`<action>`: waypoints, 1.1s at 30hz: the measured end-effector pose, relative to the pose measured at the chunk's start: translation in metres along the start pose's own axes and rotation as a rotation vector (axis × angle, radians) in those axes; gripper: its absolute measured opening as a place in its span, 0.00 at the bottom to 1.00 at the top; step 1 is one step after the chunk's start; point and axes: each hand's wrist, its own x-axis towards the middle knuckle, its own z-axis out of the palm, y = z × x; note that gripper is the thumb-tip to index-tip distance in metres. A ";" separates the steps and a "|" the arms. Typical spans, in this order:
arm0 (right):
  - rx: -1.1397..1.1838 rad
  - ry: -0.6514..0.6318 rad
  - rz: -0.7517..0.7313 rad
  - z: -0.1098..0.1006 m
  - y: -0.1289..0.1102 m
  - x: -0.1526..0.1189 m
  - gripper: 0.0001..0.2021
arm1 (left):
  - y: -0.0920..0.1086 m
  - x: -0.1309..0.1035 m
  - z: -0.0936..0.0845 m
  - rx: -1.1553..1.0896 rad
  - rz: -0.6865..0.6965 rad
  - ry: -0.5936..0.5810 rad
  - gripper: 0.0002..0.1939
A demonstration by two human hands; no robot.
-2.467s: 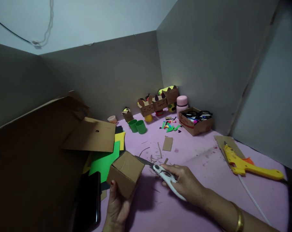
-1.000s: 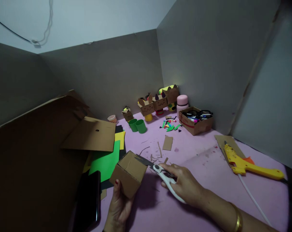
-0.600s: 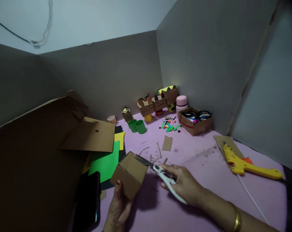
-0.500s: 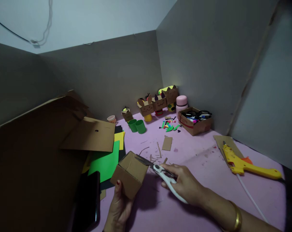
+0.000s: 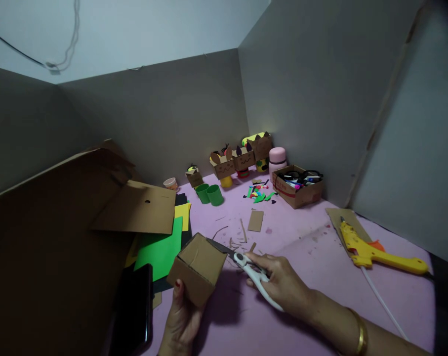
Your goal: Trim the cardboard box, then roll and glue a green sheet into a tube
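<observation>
So my left hand is coming in from below, palm turned up, and it's gripping a small cardboard box, thumb pressing on the near face, the other fingers going out of sight behind it. The box is tilting in the air over the pink table. My right hand is reaching in from the box's right, fingers curling round the white handles of the scissors, and the blades are pointing left at the box's top edge. Text-wise, the carton of pens beyond and right of the box is showing some red print, but it's honestly too small for me to read. The yellow glue gun is lying well right of the box, and two green cups are standing beyond the box. Compared with a couple of seconds ago, I'm holding the box slightly further right.
</observation>
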 end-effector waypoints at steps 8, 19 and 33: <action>-0.139 -0.044 0.039 0.002 -0.001 -0.002 0.28 | 0.003 0.003 -0.001 0.032 0.031 -0.061 0.23; -0.014 -0.053 0.064 0.000 -0.003 -0.001 0.26 | 0.007 0.002 0.000 0.009 0.052 -0.064 0.22; -0.006 -0.022 0.095 0.003 0.000 -0.001 0.29 | 0.006 0.001 0.006 0.007 0.040 -0.022 0.24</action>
